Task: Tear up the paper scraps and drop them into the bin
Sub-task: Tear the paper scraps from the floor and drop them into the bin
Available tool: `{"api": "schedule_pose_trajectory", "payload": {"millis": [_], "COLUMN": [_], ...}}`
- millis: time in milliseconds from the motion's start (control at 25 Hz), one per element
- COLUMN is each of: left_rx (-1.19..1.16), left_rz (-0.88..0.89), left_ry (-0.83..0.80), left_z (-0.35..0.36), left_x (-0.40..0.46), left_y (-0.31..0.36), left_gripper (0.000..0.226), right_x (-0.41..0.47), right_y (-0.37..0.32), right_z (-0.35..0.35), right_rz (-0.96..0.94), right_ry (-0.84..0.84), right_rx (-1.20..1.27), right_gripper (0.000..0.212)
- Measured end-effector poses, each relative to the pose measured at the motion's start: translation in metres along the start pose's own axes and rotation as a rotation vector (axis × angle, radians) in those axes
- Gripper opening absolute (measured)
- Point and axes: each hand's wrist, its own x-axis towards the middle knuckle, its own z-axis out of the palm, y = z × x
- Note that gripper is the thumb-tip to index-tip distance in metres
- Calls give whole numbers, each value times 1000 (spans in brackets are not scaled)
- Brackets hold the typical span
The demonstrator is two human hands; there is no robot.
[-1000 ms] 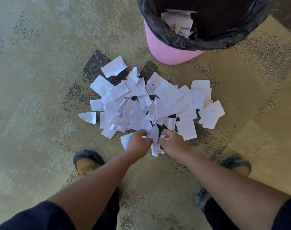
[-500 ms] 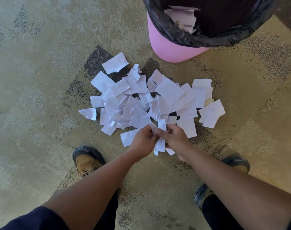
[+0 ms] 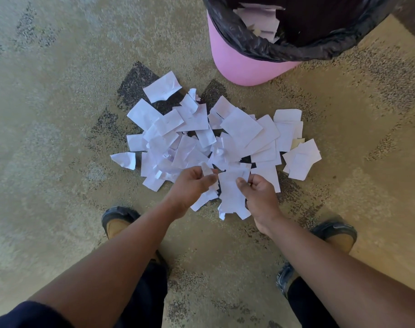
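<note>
Now left hand (image 3: 192,185) & right hand (image 3: 258,195) pinch paper scraps (image 3: 230,190).

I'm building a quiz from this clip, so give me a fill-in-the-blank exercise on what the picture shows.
1. The bin has a pink wall and a liner coloured ____.
2. The pile of paper scraps lies on the ____.
3. The left hand and the right hand each hold a piece of ____.
4. Inside the bin, some ____ already lie.

Missing words: black; carpet; paper; scraps
</note>
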Motion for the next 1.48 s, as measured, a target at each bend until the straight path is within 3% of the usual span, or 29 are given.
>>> {"api": "schedule_pose_trajectory", "payload": {"millis": [200, 520, 720, 840, 1000, 1080, 1280, 1360, 1480], "left_rx": [107, 277, 493, 592, 796, 916, 1136, 1180, 1239], "left_rz": [-14, 229, 657, 930, 1278, 1333, 1194, 1061, 1071], "left_ry": [-130, 123, 281, 345, 396, 391, 379, 319, 331], "left_z": [4, 2, 8, 14, 20, 22, 22, 22, 20], "left_x": [-10, -42, -89, -101, -83, -65, -29, -22, -16], "left_y": [18, 84, 158, 205, 270, 293, 309, 307, 298], "left_gripper": [22, 26, 36, 21, 11, 8, 19, 30, 29], "right_x": [4, -32, -62, -72, -66, -53, -27, -25, -22], "right_y": [-24, -98, -160, -202, -252, -270, -286, -282, -269], "right_z": [5, 2, -7, -15, -27, -33, -33, -28, -23], "right_rz": [-3, -191, -445, -647, -929, -951, -926, -920, -949], "right_ry": [20, -94, -40, 30, 252, 351, 371, 378, 397], "right_rx": [177, 370, 398, 369, 72, -140, -673, -763, -794], "right_gripper": [12, 26, 16, 20, 21, 15, 20, 30, 53]}}
